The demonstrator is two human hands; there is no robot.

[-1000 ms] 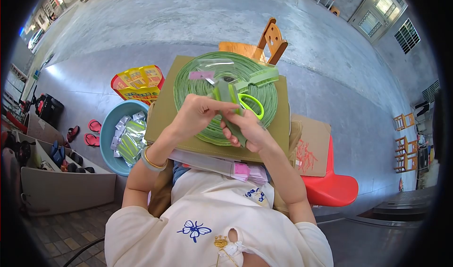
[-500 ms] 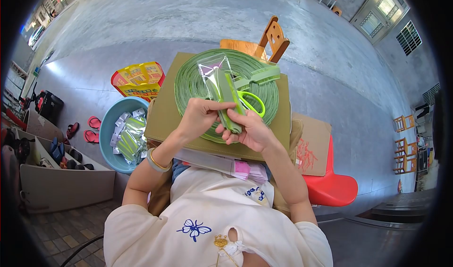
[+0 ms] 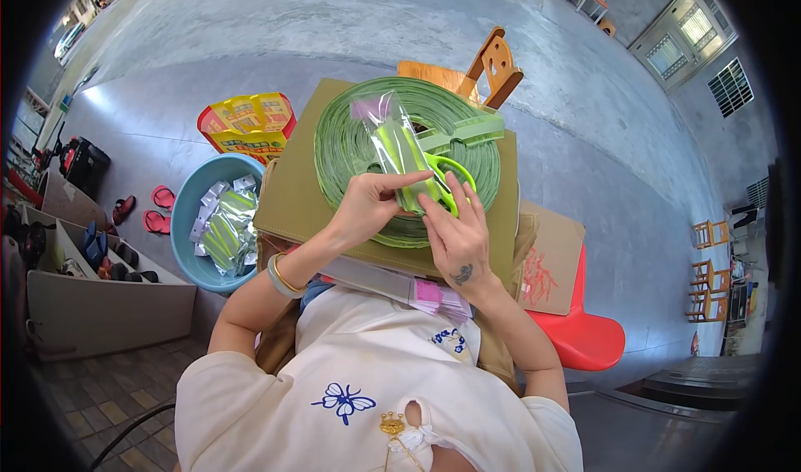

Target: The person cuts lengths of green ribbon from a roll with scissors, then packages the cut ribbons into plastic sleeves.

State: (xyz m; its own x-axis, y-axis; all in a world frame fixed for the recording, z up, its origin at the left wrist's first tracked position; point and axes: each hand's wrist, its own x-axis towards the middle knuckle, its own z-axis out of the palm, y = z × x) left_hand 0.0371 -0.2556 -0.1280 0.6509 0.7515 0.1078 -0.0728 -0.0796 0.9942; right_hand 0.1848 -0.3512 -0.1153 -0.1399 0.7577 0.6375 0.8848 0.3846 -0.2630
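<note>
A clear plastic bag (image 3: pixel 392 143) with folded green strips inside and a purple-pink top part is held over a large coil of green strap (image 3: pixel 342 130). My left hand (image 3: pixel 367 207) grips the bag's lower left side, index finger laid across it. At the lower right end, my right hand (image 3: pixel 459 243) has its fingertips closed on the bag. Just beyond those fingers are the lime-green handles of scissors (image 3: pixel 467 176), lying on the coil. A green strap end (image 3: pixel 477 130) lies across the coil's right side.
The coil rests on an olive-covered box (image 3: pixel 292 197). Left of it stand a blue basin (image 3: pixel 188 263) of filled bags and a yellow-red shopping bag (image 3: pixel 249 122). On the right, a red chair (image 3: pixel 588 338) bears cardboard (image 3: pixel 561 230) with red strips. A wooden chair (image 3: pixel 492 67) stands behind.
The green strips sit deeper in the bag, which is now smoother. My right hand has turned from palm-up under the bag to back-up at its lower end.
</note>
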